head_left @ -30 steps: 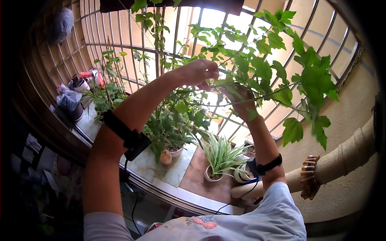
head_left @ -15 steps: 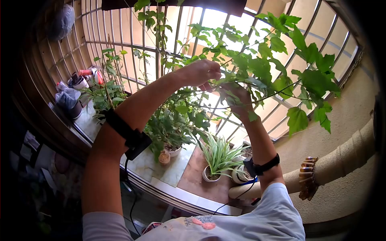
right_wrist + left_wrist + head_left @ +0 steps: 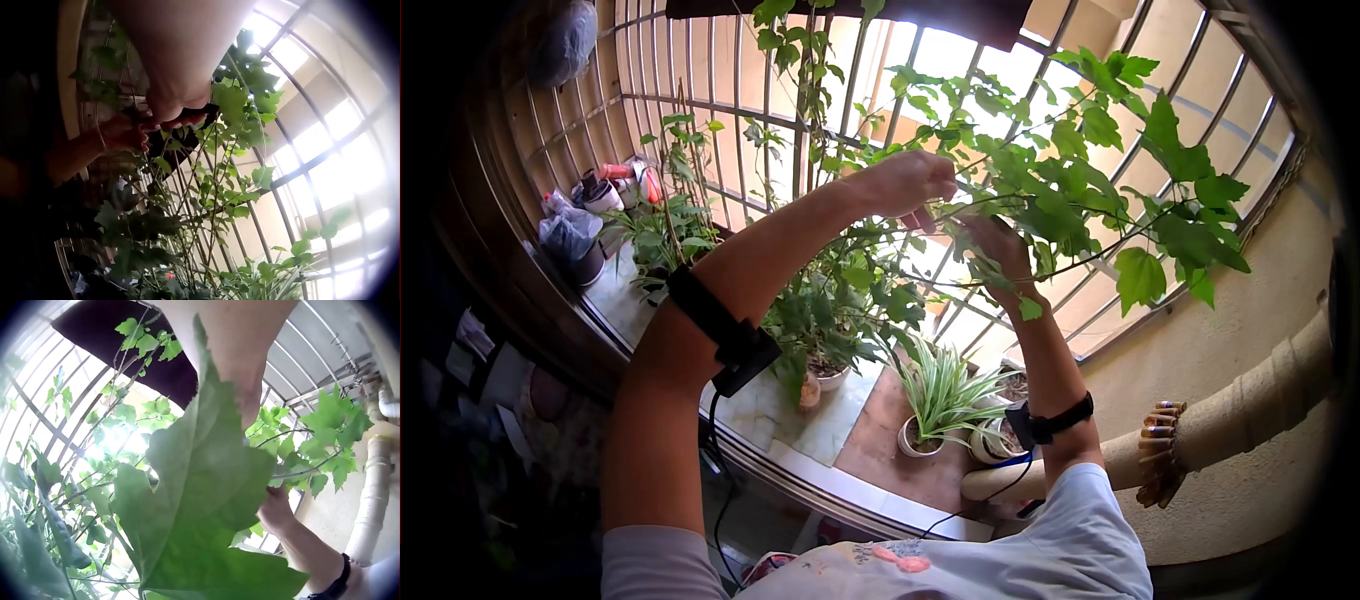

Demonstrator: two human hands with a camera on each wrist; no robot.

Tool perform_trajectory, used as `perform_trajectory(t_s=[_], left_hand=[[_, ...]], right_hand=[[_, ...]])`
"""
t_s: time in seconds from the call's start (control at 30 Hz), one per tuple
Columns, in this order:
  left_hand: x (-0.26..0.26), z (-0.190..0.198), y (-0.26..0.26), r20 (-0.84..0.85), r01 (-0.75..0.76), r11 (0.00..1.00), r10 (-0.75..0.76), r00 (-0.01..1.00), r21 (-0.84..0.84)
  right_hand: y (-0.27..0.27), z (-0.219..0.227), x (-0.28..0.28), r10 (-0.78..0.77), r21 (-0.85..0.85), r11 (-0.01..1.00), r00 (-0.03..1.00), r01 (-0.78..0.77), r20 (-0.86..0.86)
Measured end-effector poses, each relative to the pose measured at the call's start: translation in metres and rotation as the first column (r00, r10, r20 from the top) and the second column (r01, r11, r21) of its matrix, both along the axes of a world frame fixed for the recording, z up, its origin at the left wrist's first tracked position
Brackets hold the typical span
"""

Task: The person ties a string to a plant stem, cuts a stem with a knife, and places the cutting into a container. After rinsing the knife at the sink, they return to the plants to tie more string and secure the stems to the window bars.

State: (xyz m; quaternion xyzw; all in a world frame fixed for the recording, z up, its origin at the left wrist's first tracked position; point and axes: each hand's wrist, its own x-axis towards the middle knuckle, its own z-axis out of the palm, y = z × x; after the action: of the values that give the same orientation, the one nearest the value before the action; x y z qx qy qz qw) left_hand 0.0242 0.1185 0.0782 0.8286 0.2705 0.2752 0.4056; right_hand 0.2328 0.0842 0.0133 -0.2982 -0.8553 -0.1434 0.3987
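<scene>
My left hand point(image 3: 908, 184) is raised in front of the window bars, its fingers curled at a thin green stem point(image 3: 956, 207) of a tall leafy plant. Close beside it, my right hand point(image 3: 998, 248) grips the same plant's stem, partly covered by leaves. From the hands a leafy branch point(image 3: 1090, 258) reaches out to the right. A large lobed leaf point(image 3: 200, 487) fills the middle of the left wrist view and hides much of the left hand's work. In the right wrist view the fingers of both hands meet among the stems.
A potted spider plant point(image 3: 922, 440) stands on the ledge below, near the plant's white pot point(image 3: 830, 378). Metal bars point(image 3: 750, 150) enclose the space. A wrapped pipe point(image 3: 1230, 430) runs along the right wall, and bagged pots point(image 3: 572, 240) stand at left.
The leafy branch at right has swung and sunk a little. Both hands stay close together at the stem, and the head view has shifted slightly.
</scene>
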Motion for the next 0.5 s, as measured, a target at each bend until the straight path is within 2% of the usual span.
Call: perform_trajectory(t_s=[0.03, 0.13, 0.17, 0.3, 0.4, 0.5], left_hand=[[0.001, -0.001, 0.0, 0.004, 0.005, 1.0, -0.005, 1.0, 0.003], [0.001, -0.002, 0.001, -0.004, 0.008, 1.0, -0.008, 1.0, 0.023], [0.0, -0.001, 0.0, -0.011, 0.005, 0.999, -0.005, 1.0, 0.033], [-0.005, 0.001, -0.003, 0.003, -0.01, 1.0, 0.01, 1.0, 0.009], [-0.003, 0.002, -0.004, 0.007, -0.007, 1.0, 0.007, 1.0, 0.008], [-0.005, 0.001, -0.004, 0.012, -0.014, 1.0, 0.014, 1.0, -0.001]], right_hand=[[-0.001, 0.002, -0.004, 0.01, 0.04, 0.999, 1.0, -0.01, 0.018], [0.0, -0.001, -0.007, 0.001, -0.133, 0.991, 0.998, -0.009, -0.065], [-0.003, 0.001, -0.005, -0.025, -0.167, 0.986, 1.0, 0.025, -0.001], [0.0, -0.006, -0.002, -0.02, -0.045, 0.999, 1.0, 0.021, 0.012], [0.006, -0.004, -0.008, -0.043, 0.151, 0.988, 0.997, 0.033, 0.063], [-0.002, -0.002, -0.006, -0.056, 0.0, 0.998, 0.998, 0.056, 0.023]])
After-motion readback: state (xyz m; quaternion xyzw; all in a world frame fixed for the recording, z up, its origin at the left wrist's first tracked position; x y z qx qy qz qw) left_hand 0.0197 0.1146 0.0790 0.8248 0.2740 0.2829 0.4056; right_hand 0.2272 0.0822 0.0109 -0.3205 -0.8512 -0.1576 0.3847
